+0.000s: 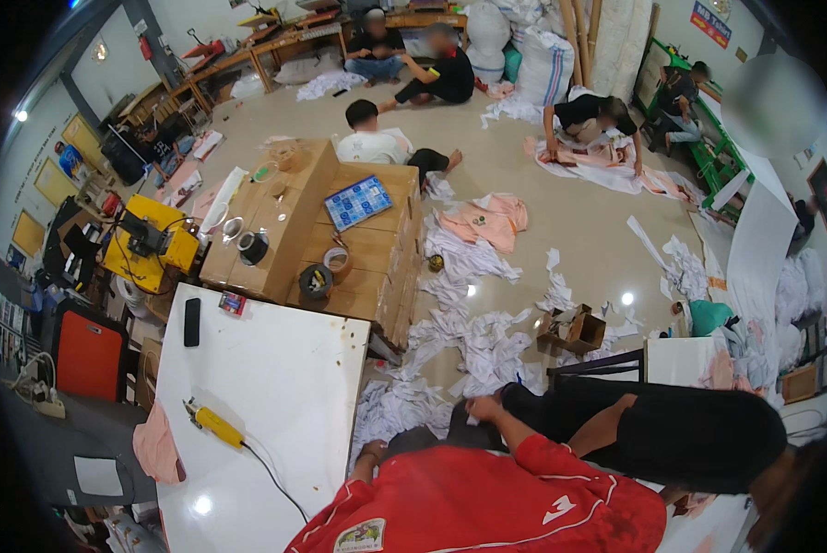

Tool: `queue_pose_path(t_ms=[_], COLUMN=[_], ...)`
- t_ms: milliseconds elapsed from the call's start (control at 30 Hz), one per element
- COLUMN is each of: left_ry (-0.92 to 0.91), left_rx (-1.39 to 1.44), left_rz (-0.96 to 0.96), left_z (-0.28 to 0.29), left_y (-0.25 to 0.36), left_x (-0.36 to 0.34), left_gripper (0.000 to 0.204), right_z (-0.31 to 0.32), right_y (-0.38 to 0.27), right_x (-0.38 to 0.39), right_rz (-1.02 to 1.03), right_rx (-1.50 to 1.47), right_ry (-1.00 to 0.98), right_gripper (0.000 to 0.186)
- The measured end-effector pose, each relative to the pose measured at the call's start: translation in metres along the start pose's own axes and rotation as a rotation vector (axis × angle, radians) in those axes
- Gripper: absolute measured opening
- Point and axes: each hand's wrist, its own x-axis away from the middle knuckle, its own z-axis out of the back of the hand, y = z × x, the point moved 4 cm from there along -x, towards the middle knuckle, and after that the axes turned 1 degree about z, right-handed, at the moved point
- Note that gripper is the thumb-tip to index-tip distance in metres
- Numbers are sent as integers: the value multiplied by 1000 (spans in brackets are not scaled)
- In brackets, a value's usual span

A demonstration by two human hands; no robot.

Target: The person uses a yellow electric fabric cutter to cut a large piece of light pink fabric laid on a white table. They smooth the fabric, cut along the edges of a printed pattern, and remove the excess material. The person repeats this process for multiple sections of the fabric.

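Both of my arms, in red sleeves, rest low over my dark-trousered legs. My left hand [374,450] lies beside the white table's edge, close to my left knee; its fingers are too small and shaded to read. Over my other leg, my right hand [484,408] is closed, with a small pale bit showing by its fingers that I cannot make out. White cloth scraps [400,410] are heaped on the floor in front of my legs. On the white table [257,369] to my left lies a yellow corded handheld power tool [215,424].
A black phone [191,322] and a small box [232,303] sit on the table. Beyond stand stacked cartons [377,249] with tape rolls. A co-worker in black [699,433] is close on my right. Other people sit on the floor around a peach shirt [483,221]. An open carton [572,330] stands ahead.
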Motion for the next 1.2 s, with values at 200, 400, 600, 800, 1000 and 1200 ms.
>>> queue_pose_path(t_ms=[200, 400, 600, 800, 1000, 1200], left_ry=[17, 232, -439, 473, 930, 945], left_rx=[-159, 63, -438, 184, -380, -399], left_rz=[-164, -70, -252, -322, -380, -344], left_z=[102, 200, 257, 480, 584, 574], left_y=[106, 216, 427, 682, 684, 655], left_x=[-92, -166, -240, -258, -366, -374], left_gripper=[50, 46, 69, 44, 53, 45], right_z=[171, 283, 429, 546, 552, 495], right_y=[36, 120, 211, 211, 178, 197], right_x=[-93, -217, -368, -540, -695, -789], right_rz=[-95, -265, -250, -360, -276, -330], right_rx=[-250, -57, -50, 143, 63, 145], right_ry=[328, 320, 239, -108, -64, -139], right_gripper=[22, 31, 52, 61, 54, 60])
